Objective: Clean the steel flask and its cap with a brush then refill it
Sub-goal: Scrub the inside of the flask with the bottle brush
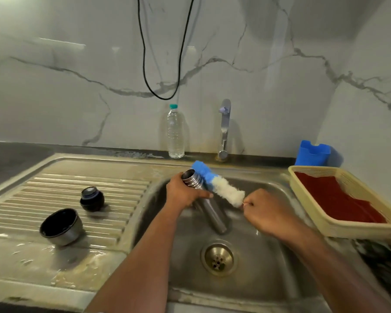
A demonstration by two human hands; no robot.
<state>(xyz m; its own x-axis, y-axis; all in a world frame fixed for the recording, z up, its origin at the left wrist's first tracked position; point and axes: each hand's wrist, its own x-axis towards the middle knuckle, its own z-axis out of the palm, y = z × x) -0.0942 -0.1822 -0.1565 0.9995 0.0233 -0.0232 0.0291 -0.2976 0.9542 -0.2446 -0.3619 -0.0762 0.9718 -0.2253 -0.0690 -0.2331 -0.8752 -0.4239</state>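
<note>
Left hand [182, 192]: curled round the neck of the steel flask [209, 211].
Right hand [265, 211]: pinched on the brush [217, 183] handle.
Flask axis: tilted, mouth raised up-left beyond the grip.

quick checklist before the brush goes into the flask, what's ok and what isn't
1. Flask gripped: ok, left hand holds it near the neck, tilted over the sink.
2. Brush held: ok, right hand pinches its handle end.
3. Flask mouth uncovered: ok, cup lid and stopper lie on the drainboard.
4. Brush tip lined up with the mouth: not ok, it lies beside the neck.
5. Tap running: not ok, no stream visible.
6. Soap on brush: cannot tell.
</note>
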